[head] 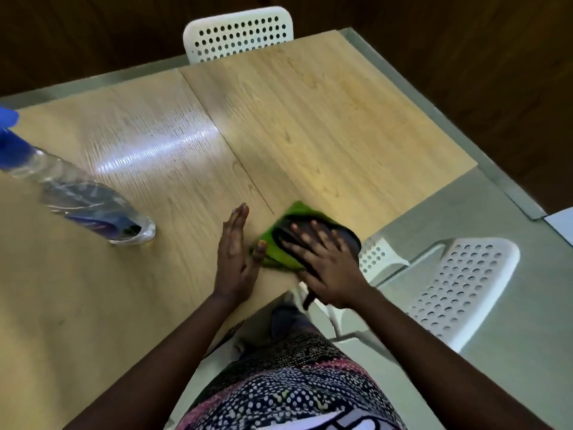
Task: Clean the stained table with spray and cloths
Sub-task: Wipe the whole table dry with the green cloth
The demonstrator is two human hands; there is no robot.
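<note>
A green cloth (269,243) lies near the front edge of the wooden table (310,119), with a dark grey cloth (348,238) on top of it. My right hand (322,262) presses flat on the dark cloth, fingers spread. Just left of the cloths, my left hand (234,259) stands on its edge on the table with fingers straight, its thumb touching the green cloth. A clear spray bottle (77,193) with a blue trigger head stands on the table at the far left.
A white perforated chair (238,34) stands at the table's far side, and another white chair (459,290) sits to my right, beside the table's corner. Grey floor lies to the right. A wet sheen shows on the table's left half.
</note>
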